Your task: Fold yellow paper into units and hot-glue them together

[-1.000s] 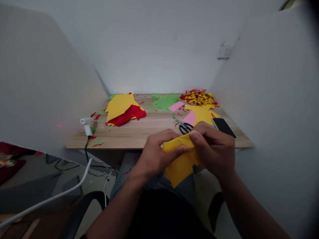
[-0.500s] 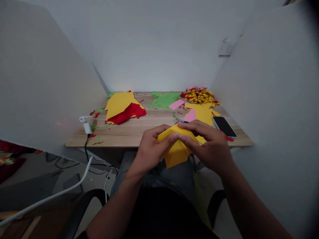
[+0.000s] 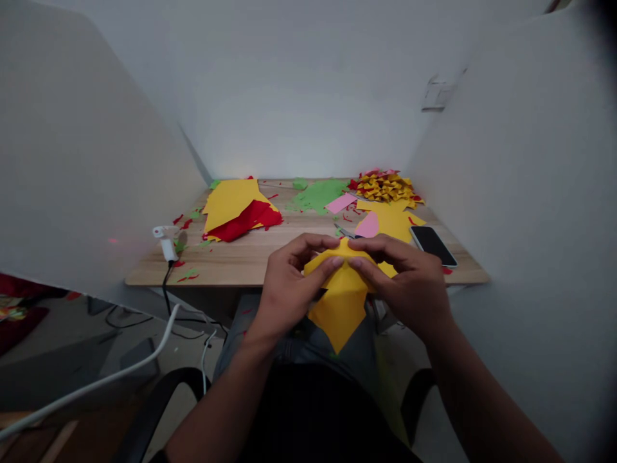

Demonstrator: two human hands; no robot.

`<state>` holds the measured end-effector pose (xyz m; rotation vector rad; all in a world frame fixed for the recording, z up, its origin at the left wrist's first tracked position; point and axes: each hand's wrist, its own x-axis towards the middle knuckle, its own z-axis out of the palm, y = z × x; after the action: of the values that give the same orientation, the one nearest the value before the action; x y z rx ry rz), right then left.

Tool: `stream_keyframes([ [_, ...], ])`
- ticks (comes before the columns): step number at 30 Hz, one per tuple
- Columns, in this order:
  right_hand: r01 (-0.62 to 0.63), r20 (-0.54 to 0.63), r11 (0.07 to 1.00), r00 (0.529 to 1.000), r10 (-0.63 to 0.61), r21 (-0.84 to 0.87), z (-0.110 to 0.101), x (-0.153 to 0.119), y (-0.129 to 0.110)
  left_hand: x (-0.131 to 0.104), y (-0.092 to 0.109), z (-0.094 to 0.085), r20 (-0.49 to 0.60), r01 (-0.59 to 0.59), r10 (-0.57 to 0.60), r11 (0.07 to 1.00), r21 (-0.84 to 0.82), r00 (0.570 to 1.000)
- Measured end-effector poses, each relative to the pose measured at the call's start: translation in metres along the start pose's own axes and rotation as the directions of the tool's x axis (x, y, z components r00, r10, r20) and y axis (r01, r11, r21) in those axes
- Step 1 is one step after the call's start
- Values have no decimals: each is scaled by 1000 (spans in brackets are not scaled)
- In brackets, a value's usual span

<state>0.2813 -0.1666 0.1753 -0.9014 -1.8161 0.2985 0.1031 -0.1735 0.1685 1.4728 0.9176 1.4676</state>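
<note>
Both hands pinch one piece of yellow paper (image 3: 340,312), held above my lap at the table's front edge. My left hand (image 3: 294,283) grips its left side, thumb on the near face and fingers behind. On the other side my right hand (image 3: 407,276) grips it the same way, the two thumb tips close together at the middle. The paper is bent there, and a pointed flap hangs down below the thumbs. Just beyond the hands lie scissors (image 3: 344,231), their handles partly hidden by my right hand.
On the wooden table (image 3: 231,267), yellow sheets (image 3: 234,202) and red paper (image 3: 247,220) lie left. Green paper (image 3: 321,195) is at the back, beside a heap of folded yellow pieces (image 3: 388,188). A phone (image 3: 434,245) lies right; a white corded device (image 3: 166,243) stands left.
The yellow paper has turned in my hands, and its lower flap now hangs further down as a point. My thumbs have shifted slightly apart. The things on the table have not moved.
</note>
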Motion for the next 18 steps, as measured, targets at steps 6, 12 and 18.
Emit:
stream_keyframes([
  [6,29,24,999,999,-28,-36,1,0,3,-1,2,-1,-27,-8,9,998,59,1000],
  [12,-40,30,999,999,39,24,1,0,1,-1,3,-3,-26,-30,37,975,222,999],
  [18,-203,-32,964,977,211,171,2,-1,2,-2,4,-1,-57,-2,7,995,98,998],
])
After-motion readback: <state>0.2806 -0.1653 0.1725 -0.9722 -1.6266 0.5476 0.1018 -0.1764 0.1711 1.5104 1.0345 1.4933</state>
